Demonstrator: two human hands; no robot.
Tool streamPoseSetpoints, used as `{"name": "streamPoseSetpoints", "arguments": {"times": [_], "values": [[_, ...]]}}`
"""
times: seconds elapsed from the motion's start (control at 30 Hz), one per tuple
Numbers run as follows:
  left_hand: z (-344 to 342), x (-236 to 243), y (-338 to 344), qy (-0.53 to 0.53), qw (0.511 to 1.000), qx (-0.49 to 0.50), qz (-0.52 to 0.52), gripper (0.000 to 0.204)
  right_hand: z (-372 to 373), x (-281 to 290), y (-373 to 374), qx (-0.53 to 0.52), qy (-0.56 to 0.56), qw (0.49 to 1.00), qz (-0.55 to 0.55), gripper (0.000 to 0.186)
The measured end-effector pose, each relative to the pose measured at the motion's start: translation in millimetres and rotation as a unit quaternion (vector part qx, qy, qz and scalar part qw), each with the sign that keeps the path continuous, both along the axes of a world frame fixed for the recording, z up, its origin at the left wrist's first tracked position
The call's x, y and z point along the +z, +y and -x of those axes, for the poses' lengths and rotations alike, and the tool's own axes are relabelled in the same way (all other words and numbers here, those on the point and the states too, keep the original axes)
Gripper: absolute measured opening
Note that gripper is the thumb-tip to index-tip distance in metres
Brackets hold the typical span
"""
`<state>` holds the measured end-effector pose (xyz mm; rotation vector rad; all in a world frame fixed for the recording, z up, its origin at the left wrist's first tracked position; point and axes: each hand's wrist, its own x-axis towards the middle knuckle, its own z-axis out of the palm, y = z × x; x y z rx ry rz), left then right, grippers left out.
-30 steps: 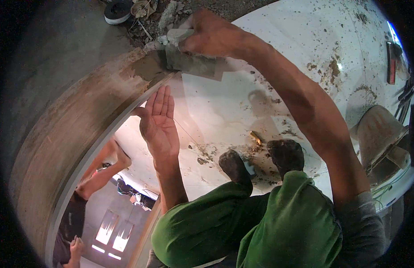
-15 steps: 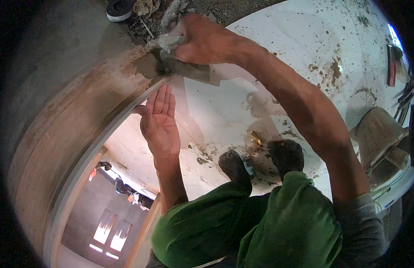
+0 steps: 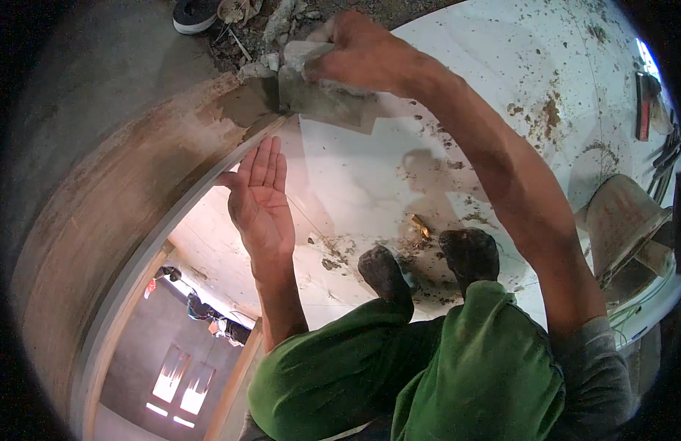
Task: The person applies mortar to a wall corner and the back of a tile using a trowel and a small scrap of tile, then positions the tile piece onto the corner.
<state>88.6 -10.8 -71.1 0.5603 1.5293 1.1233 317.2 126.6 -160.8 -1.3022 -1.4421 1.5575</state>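
My right hand [image 3: 348, 55] is closed on a flat grey trowel [image 3: 329, 110], whose plate lies against wet grey mortar [image 3: 248, 99] at the upper end of a curved, plastered strip [image 3: 112, 191] with a straight white edge. Just below the trowel, my left hand [image 3: 261, 206] is held open, palm toward me and fingers stretched out, its fingertips beside that edge. My bare forearms reach in from below, over my green-clad knees and my dark feet, which are on a dirt-spattered white floor [image 3: 362, 169].
Rubble [image 3: 274, 29] and a black-and-white round item [image 3: 192, 16] lie at the top. At right are a dusty bucket [image 3: 619, 220], a red-edged tool [image 3: 642, 106] and dark rods. Beyond the strip at lower left, a grey room [image 3: 142, 323] with bright openings shows.
My right hand with the trowel has shifted down-left and then back up-right. The other person's legs and hand at lower left are out of sight. My left hand has barely moved.
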Motion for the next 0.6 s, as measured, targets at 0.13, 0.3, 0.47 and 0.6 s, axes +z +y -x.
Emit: {"name": "streamPoseSetpoints", "arguments": {"times": [0.13, 0.3, 0.47, 0.6], "values": [[-3.5, 1.0, -0.1, -0.004, 1.000, 0.008, 0.005, 0.083, 5.8, 9.6, 1.2, 0.054, 0.009, 0.998, 0.042, 0.050], [-2.2, 1.2, -1.5, -0.007, 1.000, 0.016, 0.006, 0.086, 12.2, 17.9, 6.8, 0.079, 0.018, 0.997, 0.019, 0.052], [-5.1, -1.9, -0.8, -0.009, 1.000, 0.000, -0.002, 0.088, 24.2, 10.6, 8.4, 0.033, -0.002, 0.997, -0.071, 0.050], [-1.1, 3.0, -3.1, 0.002, 1.000, -0.003, 0.006, 0.089, 17.7, 31.5, 17.9, 0.129, 0.026, 0.988, -0.080, 0.035]]}}
